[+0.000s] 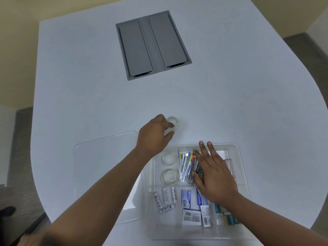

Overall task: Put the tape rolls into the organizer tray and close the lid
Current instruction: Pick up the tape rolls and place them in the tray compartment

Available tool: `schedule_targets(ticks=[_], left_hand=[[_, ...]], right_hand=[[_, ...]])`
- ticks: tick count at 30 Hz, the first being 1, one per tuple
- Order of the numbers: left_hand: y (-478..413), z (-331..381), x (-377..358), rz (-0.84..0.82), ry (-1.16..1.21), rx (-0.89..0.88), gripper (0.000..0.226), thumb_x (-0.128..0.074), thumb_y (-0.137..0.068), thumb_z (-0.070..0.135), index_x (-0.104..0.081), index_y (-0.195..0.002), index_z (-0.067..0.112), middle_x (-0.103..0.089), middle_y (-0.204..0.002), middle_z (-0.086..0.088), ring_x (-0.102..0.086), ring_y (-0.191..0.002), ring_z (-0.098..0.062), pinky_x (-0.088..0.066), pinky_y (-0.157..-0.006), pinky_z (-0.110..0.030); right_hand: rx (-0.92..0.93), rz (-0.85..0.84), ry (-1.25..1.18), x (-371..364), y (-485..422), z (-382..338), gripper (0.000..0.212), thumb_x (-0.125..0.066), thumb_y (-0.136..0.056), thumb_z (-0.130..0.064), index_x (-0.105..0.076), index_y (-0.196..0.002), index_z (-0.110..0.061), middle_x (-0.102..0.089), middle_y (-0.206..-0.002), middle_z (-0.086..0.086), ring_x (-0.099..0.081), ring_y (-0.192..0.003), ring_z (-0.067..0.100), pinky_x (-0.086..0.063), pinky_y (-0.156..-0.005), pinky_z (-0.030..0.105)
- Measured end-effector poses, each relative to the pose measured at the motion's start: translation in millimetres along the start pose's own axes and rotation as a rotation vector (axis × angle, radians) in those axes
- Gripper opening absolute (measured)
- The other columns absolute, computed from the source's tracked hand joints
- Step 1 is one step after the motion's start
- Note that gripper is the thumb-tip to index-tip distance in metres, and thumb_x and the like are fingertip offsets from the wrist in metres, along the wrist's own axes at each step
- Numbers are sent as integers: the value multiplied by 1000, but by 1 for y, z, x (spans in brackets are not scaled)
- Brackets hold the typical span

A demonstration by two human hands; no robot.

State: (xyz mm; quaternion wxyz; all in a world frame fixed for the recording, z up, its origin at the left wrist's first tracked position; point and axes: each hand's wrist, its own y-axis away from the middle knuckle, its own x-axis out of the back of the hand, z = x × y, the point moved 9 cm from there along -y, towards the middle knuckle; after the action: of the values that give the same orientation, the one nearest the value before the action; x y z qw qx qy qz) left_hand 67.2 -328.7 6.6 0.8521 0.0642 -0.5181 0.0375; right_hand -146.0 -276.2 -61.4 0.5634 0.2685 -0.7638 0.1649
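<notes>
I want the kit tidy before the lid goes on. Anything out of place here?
One tape roll sits on the table beyond the organizer tray, left hand on it. The lid lies beside the tray.

Bright, even overhead light on the white table (88, 86); soft shadows; its edges bow; slight overall blur.

The white counter (230, 103) lies bare between the grey recessed cable hatch (153, 45) far back and the clear plastic organizer tray (237, 151) at the near edge. Left of the tray, the flat clear lid (99, 166) covers the surface. The right hand (213, 174) lies spread over the tray's rear compartments; the left forearm (106, 189) crosses above the lid.
</notes>
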Motion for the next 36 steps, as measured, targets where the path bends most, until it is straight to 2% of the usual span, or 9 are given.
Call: schedule_targets(ticks=[2, 4, 8, 11, 15, 19, 23, 27, 36], left_hand=[[32, -6, 20, 101, 31, 23, 22, -67, -82, 38, -72, -102, 28, -54, -97, 8, -56, -86, -12, -42, -62, -25], [63, -8, 28, 131, 20, 11, 20, -71, -78, 36, -73, -96, 28, -54, -103, 8, -56, -89, -12, -46, -65, -27], [106, -4, 13, 38, 58, -10, 17, -76, -72, 27, -74, -89, 25, -58, -124, 4, -58, -100, -15, -48, -82, -30], [121, -9, -9, -66, 107, 88, 18, -76, -74, 32, -72, -91, 27, -61, -123, 10, -60, -105, -12, -50, -83, -29], [118, -9, -26, -88, 78, 157, 24, -74, -77, 33, -64, -97, 25, -63, -121, 10, -59, -108, -14, -41, -79, -22], [104, -12, -42, -130, -29, 233, 33, -63, -86, 34, -63, -117, 22, -55, -138, 5, -55, -119, -20, -47, -89, -34], [94, -13, -54, -166, -50, 269, 21, -58, -90, 29, -70, -106, 22, -50, -142, 4, -56, -117, -20, -49, -82, -33], [91, -14, -65, -170, -48, 312, 18, -57, -91, 23, -71, -102, 21, -49, -142, 3, -60, -111, -21, -46, -75, -30], [93, -14, -71, -158, 48, 338, 26, -54, -94, 26, -66, -116, 18, -46, -142, -4, -58, -114, -26, -52, -86, -39]], right_hand=[[2, -2, 2, -1, 0, 0, 67, -43, -95, -49, -29, -154, -22, -9, -168, -2, -2, -155, 20, -22, -119, 40], [1, -6, -1, -1, 0, 1, 67, -44, -94, -49, -30, -154, -23, -8, -168, -3, -1, -155, 19, -22, -118, 39], [9, -1, -9, 0, 0, 1, 65, -42, -94, -49, -32, -153, -22, -9, -168, -2, -1, -155, 19, -23, -116, 39], [12, -4, -20, 0, -1, 0, 64, -43, -94, -48, -34, -151, -20, -10, -168, 0, -1, -155, 20, -28, -117, 42], [15, -3, -35, 2, -2, -1, 63, -44, -94, -47, -37, -150, -20, -11, -168, 0, -1, -155, 20, -30, -116, 44], [13, -7, -30, 2, -2, 0, 59, -42, -94, -48, -43, -146, -20, -11, -168, 0, 0, -155, 20, -31, -116, 44], [11, -6, -44, 3, -1, 0, 58, -43, -93, -47, -46, -144, -19, -12, -168, 1, -1, -155, 20, -33, -115, 46], [12, -1, -52, 4, -2, -1, 57, -47, -93, -44, -47, -143, -18, -13, -167, 2, -1, -155, 21, -33, -115, 46], [19, 3, -51, 5, -2, -2, 57, -46, -93, -45, -47, -143, -18, -13, -167, 3, -1, -155, 21, -30, -116, 45]])
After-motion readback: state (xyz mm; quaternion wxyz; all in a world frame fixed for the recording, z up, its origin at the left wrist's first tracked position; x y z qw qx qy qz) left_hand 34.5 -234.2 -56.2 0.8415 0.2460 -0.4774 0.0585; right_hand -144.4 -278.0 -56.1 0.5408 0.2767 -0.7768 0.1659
